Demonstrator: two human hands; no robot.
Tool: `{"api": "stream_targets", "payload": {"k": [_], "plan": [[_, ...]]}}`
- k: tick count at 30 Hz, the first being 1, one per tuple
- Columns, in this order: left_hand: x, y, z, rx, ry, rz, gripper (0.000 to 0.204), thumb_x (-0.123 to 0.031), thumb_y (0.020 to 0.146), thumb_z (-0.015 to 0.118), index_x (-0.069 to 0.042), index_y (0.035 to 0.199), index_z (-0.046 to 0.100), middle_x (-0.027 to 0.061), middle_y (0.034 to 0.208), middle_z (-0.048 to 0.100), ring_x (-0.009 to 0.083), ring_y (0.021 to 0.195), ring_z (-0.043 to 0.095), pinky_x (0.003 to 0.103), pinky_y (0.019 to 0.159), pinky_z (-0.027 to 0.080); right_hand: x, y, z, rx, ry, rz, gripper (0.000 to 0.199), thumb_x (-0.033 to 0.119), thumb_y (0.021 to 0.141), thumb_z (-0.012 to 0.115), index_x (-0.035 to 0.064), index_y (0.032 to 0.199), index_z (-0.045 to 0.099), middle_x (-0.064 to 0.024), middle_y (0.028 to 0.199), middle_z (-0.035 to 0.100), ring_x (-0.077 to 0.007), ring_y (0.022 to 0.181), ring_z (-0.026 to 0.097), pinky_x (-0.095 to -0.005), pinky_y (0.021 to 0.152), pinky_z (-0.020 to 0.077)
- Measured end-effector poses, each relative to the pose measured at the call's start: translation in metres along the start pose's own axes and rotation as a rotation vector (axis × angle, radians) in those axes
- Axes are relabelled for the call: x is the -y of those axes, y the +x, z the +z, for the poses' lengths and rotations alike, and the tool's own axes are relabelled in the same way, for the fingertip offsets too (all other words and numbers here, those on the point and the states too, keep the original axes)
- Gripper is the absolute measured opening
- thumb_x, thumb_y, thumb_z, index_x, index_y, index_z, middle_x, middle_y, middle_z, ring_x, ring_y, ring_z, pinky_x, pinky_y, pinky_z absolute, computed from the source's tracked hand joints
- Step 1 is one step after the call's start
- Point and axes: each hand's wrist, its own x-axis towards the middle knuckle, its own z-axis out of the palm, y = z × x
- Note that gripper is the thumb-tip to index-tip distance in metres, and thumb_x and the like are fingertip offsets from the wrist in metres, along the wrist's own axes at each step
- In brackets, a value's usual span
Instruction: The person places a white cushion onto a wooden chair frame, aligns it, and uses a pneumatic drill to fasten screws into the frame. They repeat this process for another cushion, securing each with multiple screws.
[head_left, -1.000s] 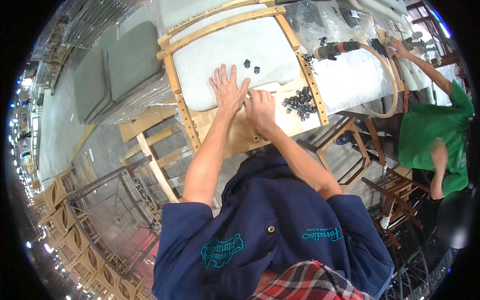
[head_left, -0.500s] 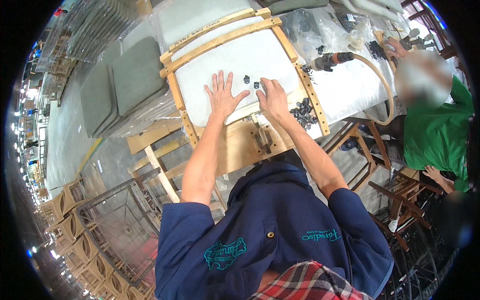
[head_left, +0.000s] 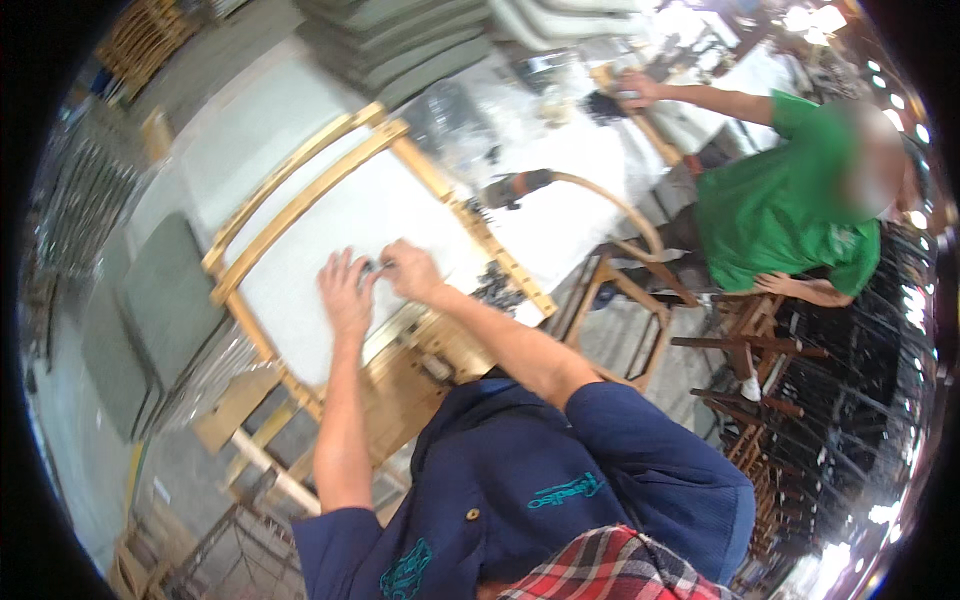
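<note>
Over a white cushioned panel [head_left: 330, 225], my two hands are close together. My left hand [head_left: 346, 290] bends its thumb and forefinger round a small black plastic piece [head_left: 369, 267]. Pinched fingers of my right hand [head_left: 412, 272] meet it from the right, with another dark bit showing at their tips; blur hides its exact shape. A light wooden frame [head_left: 310, 190] with a curved double rail at the far side surrounds the panel. Several loose black pieces [head_left: 497, 288] lie in a heap to the right of my right forearm.
A power tool [head_left: 517, 187] with a tan hose [head_left: 625, 205] rests right of the frame. Grey cushions [head_left: 175, 285] are stacked at left. Wooden chair frames [head_left: 620, 320] stand at right, beside a person in a green shirt [head_left: 765, 200] reaching over the table.
The view has turned and shifted. My left hand, spread flat before, has curled its fingers, and both hands have come together. The two black pieces have left the panel for my fingers.
</note>
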Motion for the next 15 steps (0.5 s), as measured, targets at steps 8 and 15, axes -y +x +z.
{"api": "stream_targets", "payload": {"k": [8,15], "plan": [[-0.013,0.007,-0.016,-0.016,-0.037,-0.088,0.032,-0.022,0.097,0.064,-0.005,0.123,0.062,0.0099,0.142,0.06,0.0348,0.139,0.046,0.052,0.118,0.031,0.021,0.015,-0.023,0.161,0.022,0.136,0.019,0.01,0.078,0.078,0.0062,0.093,0.067,-0.0152,0.084,0.063,-0.0332,0.08,0.065,-0.0426,0.074,0.0523],[-0.012,0.005,-0.017,-0.028,-0.1,-0.119,0.036,-0.022,0.097,0.064,-0.004,0.128,0.063,0.0095,0.141,0.061,0.0342,0.138,0.047,0.049,0.118,0.031,0.024,0.015,-0.022,0.173,0.005,0.167,0.019,0.013,0.079,0.077,0.0059,0.094,0.068,-0.0146,0.085,0.063,-0.0329,0.082,0.065,-0.0421,0.075,0.0522]]}}
